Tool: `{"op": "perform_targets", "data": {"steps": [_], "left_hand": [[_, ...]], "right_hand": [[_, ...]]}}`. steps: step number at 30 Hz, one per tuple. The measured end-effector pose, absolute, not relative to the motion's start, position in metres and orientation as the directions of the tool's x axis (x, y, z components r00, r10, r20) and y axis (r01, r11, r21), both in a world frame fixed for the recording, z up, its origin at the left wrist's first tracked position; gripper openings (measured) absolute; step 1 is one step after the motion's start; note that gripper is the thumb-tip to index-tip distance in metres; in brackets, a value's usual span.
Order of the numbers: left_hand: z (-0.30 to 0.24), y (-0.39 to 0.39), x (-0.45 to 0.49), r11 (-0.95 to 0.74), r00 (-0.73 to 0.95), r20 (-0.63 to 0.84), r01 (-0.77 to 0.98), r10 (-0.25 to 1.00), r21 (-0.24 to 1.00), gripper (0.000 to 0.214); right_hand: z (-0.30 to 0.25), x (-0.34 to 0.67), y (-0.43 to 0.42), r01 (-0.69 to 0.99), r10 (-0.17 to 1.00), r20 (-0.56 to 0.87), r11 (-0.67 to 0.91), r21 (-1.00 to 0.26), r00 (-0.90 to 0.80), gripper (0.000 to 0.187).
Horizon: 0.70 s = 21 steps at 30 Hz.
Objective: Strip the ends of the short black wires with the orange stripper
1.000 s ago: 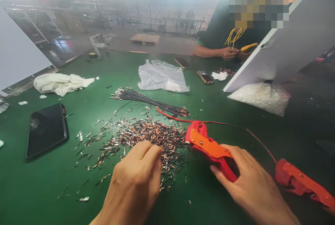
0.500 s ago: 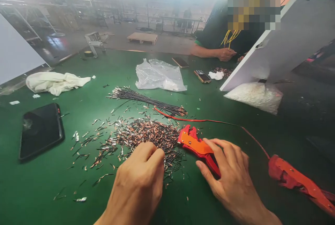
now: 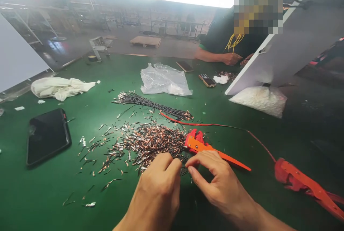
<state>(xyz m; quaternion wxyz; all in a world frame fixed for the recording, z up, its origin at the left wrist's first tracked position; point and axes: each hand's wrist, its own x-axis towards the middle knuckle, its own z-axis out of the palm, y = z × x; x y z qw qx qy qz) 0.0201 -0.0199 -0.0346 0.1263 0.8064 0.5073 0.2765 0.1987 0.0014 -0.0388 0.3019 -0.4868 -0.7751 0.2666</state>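
My left hand [image 3: 159, 191] is closed at the near edge of a pile of short black wire offcuts with bare copper ends [image 3: 153, 137]. Whatever its fingers pinch is hidden behind the knuckles. Close by on the right, my right hand [image 3: 219, 182] has thumb and forefinger apart and holds nothing I can see. Just beyond that hand, orange-and-red wire strippers [image 3: 200, 144] lie on the green table, jaws against the pile. Behind the pile rests a bundle of black wires [image 3: 153, 103] with stripped ends.
A second pair of wire strippers [image 3: 303, 184] lies at right, near a red cord [image 3: 204, 124]. Around are a black phone [image 3: 48, 136], white cloth [image 3: 60, 85], clear plastic bag [image 3: 165, 80] and filled bag [image 3: 260, 100] beside a white panel. Across the table, another person's hands [image 3: 232, 59] work.
My right hand has come off the wire strippers and moved left towards my left hand. The strippers stay on the table, with their orange handle now uncovered. The view has shifted slightly.
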Motion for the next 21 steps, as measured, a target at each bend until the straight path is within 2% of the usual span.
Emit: {"op": "perform_targets", "data": {"steps": [3, 8, 11, 15, 21], "left_hand": [[-0.036, -0.021, 0.025, -0.461, 0.353, 0.308, 0.77, 0.884, 0.441, 0.025], [-0.042, -0.026, 0.031, -0.515, 0.413, 0.346, 0.806, 0.842, 0.292, 0.028], [-0.043, -0.027, 0.035, -0.54, 0.427, 0.406, 0.813, 0.808, 0.219, 0.03], [-0.041, -0.028, 0.035, -0.533, 0.423, 0.406, 0.819, 0.81, 0.213, 0.03], [-0.037, -0.031, 0.028, -0.472, 0.383, 0.357, 0.856, 0.852, 0.21, 0.026]], "right_hand": [[-0.049, 0.199, -0.001, 0.595, 0.892, 0.298, 0.45, -0.666, -0.341, 0.016], [-0.057, 0.197, -0.006, 0.604, 0.739, 0.546, 0.657, -0.451, -0.395, 0.021], [-0.057, 0.194, -0.006, 0.616, 0.701, 0.571, 0.688, -0.384, -0.427, 0.023], [-0.057, 0.196, -0.001, 0.645, 0.697, 0.584, 0.679, -0.35, -0.416, 0.027], [-0.056, 0.201, 0.005, 0.647, 0.709, 0.601, 0.66, -0.381, -0.369, 0.023]]}}
